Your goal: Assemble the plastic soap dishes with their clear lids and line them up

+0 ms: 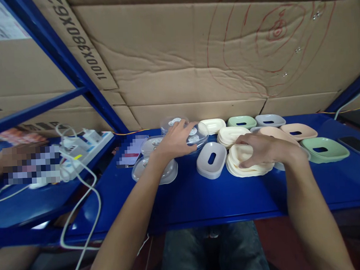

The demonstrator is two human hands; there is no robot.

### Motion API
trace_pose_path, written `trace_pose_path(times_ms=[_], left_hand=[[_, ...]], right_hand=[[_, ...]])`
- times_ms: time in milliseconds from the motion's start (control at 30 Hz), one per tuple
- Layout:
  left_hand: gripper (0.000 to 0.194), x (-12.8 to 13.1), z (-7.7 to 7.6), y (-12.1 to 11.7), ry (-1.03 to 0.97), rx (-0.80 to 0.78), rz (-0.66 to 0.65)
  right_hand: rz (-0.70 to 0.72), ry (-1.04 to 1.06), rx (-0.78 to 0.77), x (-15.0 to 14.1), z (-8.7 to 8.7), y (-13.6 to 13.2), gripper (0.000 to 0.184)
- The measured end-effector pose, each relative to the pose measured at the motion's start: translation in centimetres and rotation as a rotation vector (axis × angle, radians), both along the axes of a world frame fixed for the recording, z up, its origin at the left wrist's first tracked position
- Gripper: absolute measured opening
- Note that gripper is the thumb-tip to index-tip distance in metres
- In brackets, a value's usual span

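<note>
My left hand (178,139) lies over clear plastic lids (199,139) with round white labels, its fingers spread and touching them. More clear lids (168,173) lie under and beside my left wrist. My right hand (259,149) is curled over a stack of cream oval trays (248,171), fingers and thumb around the small top tray (240,154). Just left of that stack sits a grey oval dish (211,159) with a slot in its base. Another cream stack (232,134) stands behind. My right palm and wrist partly cover a peach dish (277,135).
Green dishes (325,149), a grey dish (270,120) and a peach dish (299,131) stand on the blue table (201,203). At left are a power strip (101,142), white cables (96,194) and another person's hand (22,152). A cardboard wall (170,52) rises behind.
</note>
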State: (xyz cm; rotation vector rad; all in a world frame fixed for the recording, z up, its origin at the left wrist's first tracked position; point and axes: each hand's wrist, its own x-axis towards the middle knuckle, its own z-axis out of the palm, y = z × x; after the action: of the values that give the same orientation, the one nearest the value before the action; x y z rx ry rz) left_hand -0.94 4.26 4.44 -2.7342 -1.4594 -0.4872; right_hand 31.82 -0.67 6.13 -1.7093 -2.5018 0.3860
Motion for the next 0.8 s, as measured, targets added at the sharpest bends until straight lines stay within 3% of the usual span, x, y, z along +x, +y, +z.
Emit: trace_pose_path(times_ms=[233, 400, 600, 800], left_hand=[[0.077, -0.2, -0.4, -0.8, 0.07, 0.02, 0.059], [0.08, 0.0, -1.0, -1.1, 0.185, -0.046, 0.096], [0.08, -0.1, -1.3, -1.1, 0.163, -0.038, 0.082], [0.049, 1.4, 0.1, -3.4, 0.039, 0.106, 0.069]], right_hand=[[0.01, -0.017, -0.008, 0.0, -0.3, -0.2, 0.055], [-0.012, -0.027, -0.09, -0.5, 0.5, -0.3, 0.056], [-0.016, -0.044, -0.134, -0.8, 1.2, -0.6, 0.061], [0.015, 0.001, -0.072, -0.3, 0.8, -0.3, 0.057]])
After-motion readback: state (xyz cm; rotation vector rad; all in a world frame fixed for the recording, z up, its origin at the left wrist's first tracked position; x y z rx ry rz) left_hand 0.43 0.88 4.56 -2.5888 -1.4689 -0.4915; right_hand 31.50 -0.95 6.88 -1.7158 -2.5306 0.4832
